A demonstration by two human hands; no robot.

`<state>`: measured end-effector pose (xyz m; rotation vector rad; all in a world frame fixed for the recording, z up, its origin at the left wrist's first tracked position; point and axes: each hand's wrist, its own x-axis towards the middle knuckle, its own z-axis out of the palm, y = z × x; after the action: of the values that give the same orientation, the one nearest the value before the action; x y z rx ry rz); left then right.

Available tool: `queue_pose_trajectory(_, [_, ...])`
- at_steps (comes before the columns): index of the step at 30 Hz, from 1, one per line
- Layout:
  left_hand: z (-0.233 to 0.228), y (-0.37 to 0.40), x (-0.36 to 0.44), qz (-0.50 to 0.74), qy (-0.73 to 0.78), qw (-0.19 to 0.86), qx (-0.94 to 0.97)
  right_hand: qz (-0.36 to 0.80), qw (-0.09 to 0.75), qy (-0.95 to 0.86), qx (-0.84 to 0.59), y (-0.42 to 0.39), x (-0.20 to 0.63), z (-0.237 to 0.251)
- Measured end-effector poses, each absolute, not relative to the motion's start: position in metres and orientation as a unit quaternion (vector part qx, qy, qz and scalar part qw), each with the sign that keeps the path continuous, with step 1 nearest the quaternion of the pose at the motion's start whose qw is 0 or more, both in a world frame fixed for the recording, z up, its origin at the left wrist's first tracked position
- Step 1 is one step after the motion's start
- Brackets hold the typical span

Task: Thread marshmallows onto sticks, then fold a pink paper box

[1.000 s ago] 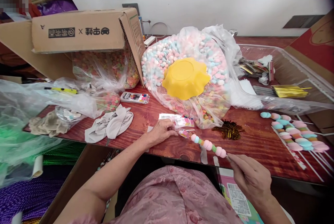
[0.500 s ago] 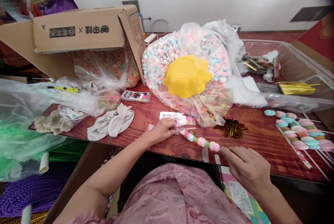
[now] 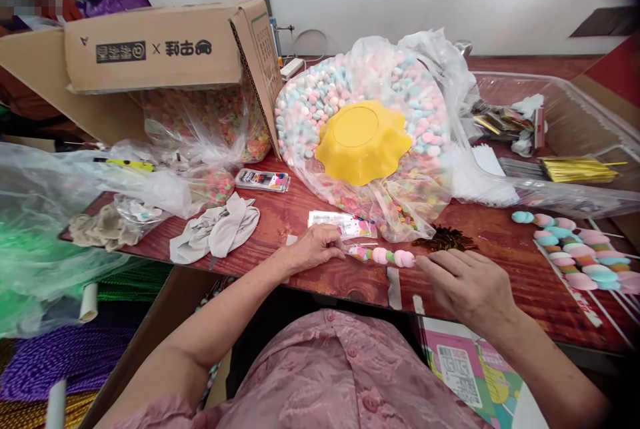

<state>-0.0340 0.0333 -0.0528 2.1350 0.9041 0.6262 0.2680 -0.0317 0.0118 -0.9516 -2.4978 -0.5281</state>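
My left hand pinches the near end of a small clear printed wrapper. One end of a candy skewer, strung with pink marshmallows and green and orange pieces, sits inside this wrapper. At the other end my right hand grips the skewer just past the last pink marshmallow; its stick is hidden by the fingers. Flat on the table just behind lies a stack of printed wrappers. Beyond my right hand is a bunch of gold twist ties.
Finished-looking marshmallow skewers lie at right. A yellow scalloped bowl rests upside down on a big bag of marshmallows. A clear tray stands behind right, a cardboard box behind left, grey cloth at left.
My right hand has moved left and away from me, pushing the skewer deeper into the wrapper. The skewer now lies more level. My left hand stays almost in place.
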Motion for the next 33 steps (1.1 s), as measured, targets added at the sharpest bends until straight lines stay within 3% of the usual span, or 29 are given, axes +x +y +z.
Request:
queue_pose_trajectory(9, [-0.057,0.034,-0.033,0.238,0.376,0.368,0.817,0.042,0.333,-0.814,-0.474,-0.051,0.245,-0.056])
queue_pose_trajectory(13, [-0.051,0.031,-0.034,0.234,0.394,0.273,0.846,0.094,0.378,-0.783,-0.485,-0.055,0.238,-0.065])
queue_pose_trajectory(17, [-0.035,0.029,-0.032,0.186,0.376,0.118,0.9,0.099,0.397,-0.787,-0.462,-0.056,0.245,-0.058])
queue_pose_trajectory(20, [-0.026,0.025,-0.025,0.125,0.343,0.075,0.928,0.091,0.398,-0.795,-0.449,-0.059,0.249,-0.054])
queue_pose_trajectory(26, [-0.027,0.005,-0.012,0.081,0.298,0.099,0.946,0.022,0.386,-0.82,-0.422,-0.068,0.241,-0.047])
queue_pose_trajectory(33, [-0.02,-0.013,-0.005,0.051,0.371,0.14,0.917,-0.065,0.342,-0.852,-0.391,-0.068,0.217,-0.024])
